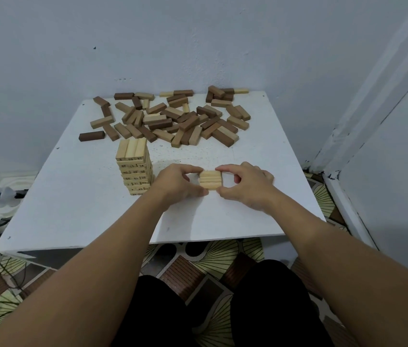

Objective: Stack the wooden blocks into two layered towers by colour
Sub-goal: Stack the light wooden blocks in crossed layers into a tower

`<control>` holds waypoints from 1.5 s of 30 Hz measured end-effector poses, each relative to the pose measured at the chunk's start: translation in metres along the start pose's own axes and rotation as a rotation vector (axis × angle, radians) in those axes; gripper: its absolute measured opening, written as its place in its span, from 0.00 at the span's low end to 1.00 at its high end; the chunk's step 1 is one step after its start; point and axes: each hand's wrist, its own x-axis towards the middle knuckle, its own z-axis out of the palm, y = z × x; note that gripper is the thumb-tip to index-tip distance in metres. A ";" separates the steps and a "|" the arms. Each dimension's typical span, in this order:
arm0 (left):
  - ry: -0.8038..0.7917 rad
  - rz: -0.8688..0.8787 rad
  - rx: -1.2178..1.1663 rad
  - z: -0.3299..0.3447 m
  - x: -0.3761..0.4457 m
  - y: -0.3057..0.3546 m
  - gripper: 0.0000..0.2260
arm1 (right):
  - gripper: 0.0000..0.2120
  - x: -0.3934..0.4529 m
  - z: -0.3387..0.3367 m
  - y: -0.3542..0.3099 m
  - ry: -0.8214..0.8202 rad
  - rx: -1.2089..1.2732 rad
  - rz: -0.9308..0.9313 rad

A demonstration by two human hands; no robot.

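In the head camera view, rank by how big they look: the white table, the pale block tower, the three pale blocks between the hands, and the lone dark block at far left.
1. white table
2. pale block tower
3. three pale blocks
4. lone dark block, though it lies farther away.

- The row of pale blocks [210, 180] pinched between my fingers [193, 170] is bare, matt wood, smooth-faced.
- The pale tower [135, 166] to the left is the same unvarnished wood, with dark numbers printed on its block ends.
- The far loose pile [172, 116] mixes light, tan and dark brown wood, all dull.
- The counter [85, 196] is matt white, speckled with small marks.
- The floor [210, 259] has a patterned covering with a slight sheen.
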 end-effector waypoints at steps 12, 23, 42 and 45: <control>-0.028 0.104 0.135 -0.003 0.000 0.004 0.21 | 0.23 -0.003 0.002 -0.001 0.037 -0.075 -0.055; -0.027 0.239 0.234 -0.003 -0.012 0.023 0.16 | 0.20 -0.014 -0.018 -0.006 0.112 0.018 -0.137; 0.186 0.315 0.295 -0.112 -0.065 0.069 0.23 | 0.20 0.008 -0.053 -0.108 0.155 0.213 -0.377; 0.204 0.282 0.287 -0.138 -0.071 0.061 0.24 | 0.19 0.014 -0.048 -0.133 0.135 0.254 -0.417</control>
